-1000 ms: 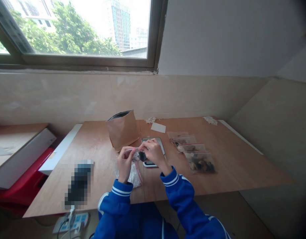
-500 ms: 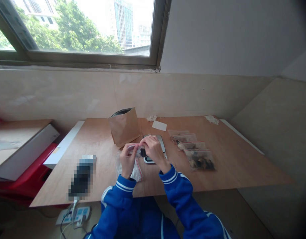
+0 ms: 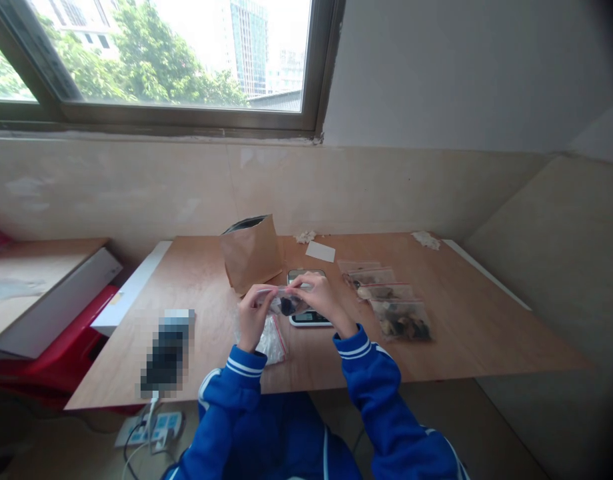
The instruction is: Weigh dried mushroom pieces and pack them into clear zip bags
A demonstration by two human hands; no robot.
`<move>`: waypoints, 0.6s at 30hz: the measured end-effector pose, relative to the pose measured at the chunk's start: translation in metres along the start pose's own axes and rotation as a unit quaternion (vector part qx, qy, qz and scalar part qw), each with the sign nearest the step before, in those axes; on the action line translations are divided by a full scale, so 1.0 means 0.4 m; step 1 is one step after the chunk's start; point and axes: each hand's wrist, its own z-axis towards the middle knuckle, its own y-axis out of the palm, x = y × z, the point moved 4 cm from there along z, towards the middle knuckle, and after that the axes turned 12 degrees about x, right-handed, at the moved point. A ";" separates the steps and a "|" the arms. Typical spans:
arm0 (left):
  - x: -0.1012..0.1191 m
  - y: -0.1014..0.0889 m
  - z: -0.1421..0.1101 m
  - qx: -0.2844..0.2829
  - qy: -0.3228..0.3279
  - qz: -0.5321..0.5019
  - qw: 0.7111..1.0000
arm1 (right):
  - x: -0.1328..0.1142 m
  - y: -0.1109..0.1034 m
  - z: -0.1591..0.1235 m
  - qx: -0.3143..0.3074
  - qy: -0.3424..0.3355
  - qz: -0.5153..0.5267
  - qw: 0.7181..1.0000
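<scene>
Between my two hands hangs a clear zip bag [image 3: 289, 305] with something dark inside. My left hand [image 3: 252, 316] pinches its top edge on the left, and my right hand [image 3: 320, 297] pinches the same edge further right. Behind and below the bag lies a kitchen scale [image 3: 310, 319], partly hidden by my right hand and the bag. Under my left hand rests a heap of clear zip bags [image 3: 272, 341] with a red strip. An open brown paper pouch [image 3: 252, 255] stands just beyond my left hand.
Several filled zip bags [image 3: 402, 321] lie in an overlapping row at the right. A white card [image 3: 320, 251] is behind the scale. On the left, a blurred-out phone-like object [image 3: 166, 353] has a cable running to a power strip [image 3: 156, 430] below the table edge.
My right hand has slid to the right along the bag's top edge, away from my left hand. The bag is now stretched wider and its dark contents show more.
</scene>
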 end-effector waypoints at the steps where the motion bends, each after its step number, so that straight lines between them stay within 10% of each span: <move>1: 0.000 0.005 -0.002 -0.013 0.002 -0.005 1.000 | 0.000 0.002 -0.001 0.002 -0.005 -0.007 1.000; 18: -0.015 -0.012 0.016 -0.017 -0.086 -0.026 0.996 | -0.001 -0.022 -0.002 0.027 -0.068 -0.118 0.990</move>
